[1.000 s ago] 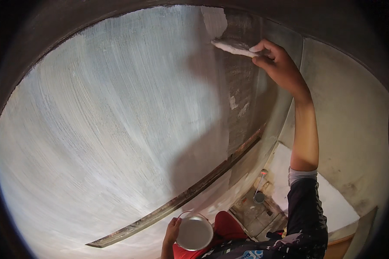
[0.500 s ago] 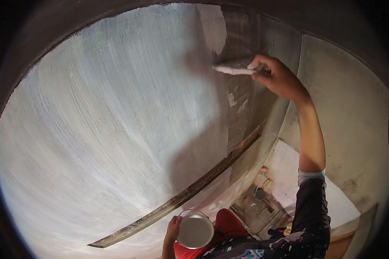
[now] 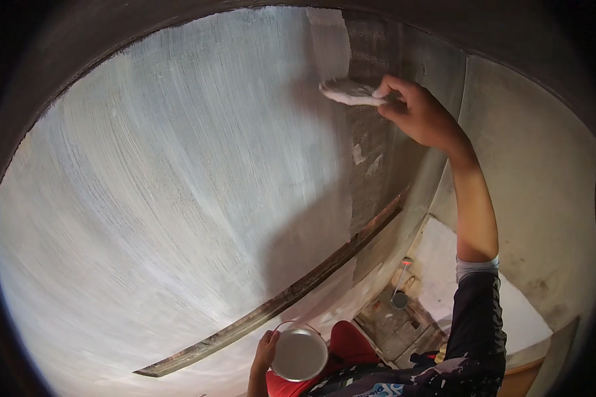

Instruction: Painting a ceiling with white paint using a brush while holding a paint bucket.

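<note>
Brush (image 3: 351, 94) was in the upper middle of the frame; it was lower than one second before, but a bit higher than half a second before; the pale patch (image 3: 328, 40) at the top was longer than one second before; the right hand (image 3: 422, 116) had its thumb and fingers pinched on the brush's right end; at the bottom middle, the left hand (image 3: 265, 349) had its fingers clamped at the left edge of a round pail (image 3: 300, 333); the pail had pale grey stuff (image 3: 299, 358) in it; I could not tell how deep it was.
</note>
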Action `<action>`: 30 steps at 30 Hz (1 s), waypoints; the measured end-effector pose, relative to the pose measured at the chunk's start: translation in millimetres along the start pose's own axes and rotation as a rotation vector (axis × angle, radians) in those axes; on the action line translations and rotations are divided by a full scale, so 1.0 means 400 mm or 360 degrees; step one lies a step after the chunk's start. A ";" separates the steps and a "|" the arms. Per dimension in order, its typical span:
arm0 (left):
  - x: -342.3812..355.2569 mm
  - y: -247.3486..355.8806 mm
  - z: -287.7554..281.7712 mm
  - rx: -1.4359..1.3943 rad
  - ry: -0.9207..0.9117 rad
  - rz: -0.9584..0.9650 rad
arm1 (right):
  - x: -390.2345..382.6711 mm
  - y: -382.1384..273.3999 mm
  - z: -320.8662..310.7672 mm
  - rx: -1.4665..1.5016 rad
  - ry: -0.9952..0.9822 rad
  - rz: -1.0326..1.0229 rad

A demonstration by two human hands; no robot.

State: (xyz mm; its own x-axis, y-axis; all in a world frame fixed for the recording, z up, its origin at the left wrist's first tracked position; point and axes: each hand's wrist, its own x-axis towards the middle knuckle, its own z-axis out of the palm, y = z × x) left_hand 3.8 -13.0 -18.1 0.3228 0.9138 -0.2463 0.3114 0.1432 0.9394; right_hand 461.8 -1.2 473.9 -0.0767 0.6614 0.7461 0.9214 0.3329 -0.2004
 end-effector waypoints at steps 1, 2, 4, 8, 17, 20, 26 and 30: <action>-0.001 0.008 0.003 0.0006 -0.0002 -0.0016 | -0.007 0.002 -0.002 -0.0003 -0.0001 0.0001; 0.000 -0.001 -0.002 0.0005 0.0002 -0.0015 | -0.007 -0.013 -0.009 0.0075 0.0021 0.0085; 0.005 -0.026 -0.014 -0.0034 -0.0008 -0.0047 | 0.007 -0.042 -0.013 0.0160 0.0044 0.0165; 0.002 -0.005 -0.007 -0.0014 -0.0016 -0.0042 | 0.067 -0.092 0.011 0.0286 0.0473 0.0221; 0.005 -0.020 0.000 -0.0022 0.0008 -0.0042 | 0.141 -0.112 0.020 0.0181 0.0619 0.0165; -0.011 0.025 0.000 -0.0024 -0.0003 -0.0035 | 0.102 -0.067 0.011 0.0030 0.0463 0.0060; 0.004 0.000 -0.006 -0.0100 -0.0018 -0.0068 | 0.010 -0.072 -0.029 0.0040 -0.0051 0.0236; -0.003 0.013 -0.005 -0.0054 -0.0012 -0.0057 | 0.046 -0.120 -0.069 0.0058 0.0200 0.0376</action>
State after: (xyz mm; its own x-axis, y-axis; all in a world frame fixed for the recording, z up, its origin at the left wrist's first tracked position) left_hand 3.1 -12.6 -12.4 0.3188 0.9050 -0.2818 0.2924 0.1889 0.9374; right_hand 426.8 -23.6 514.7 0.1890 0.6356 0.7485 0.8936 0.2047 -0.3994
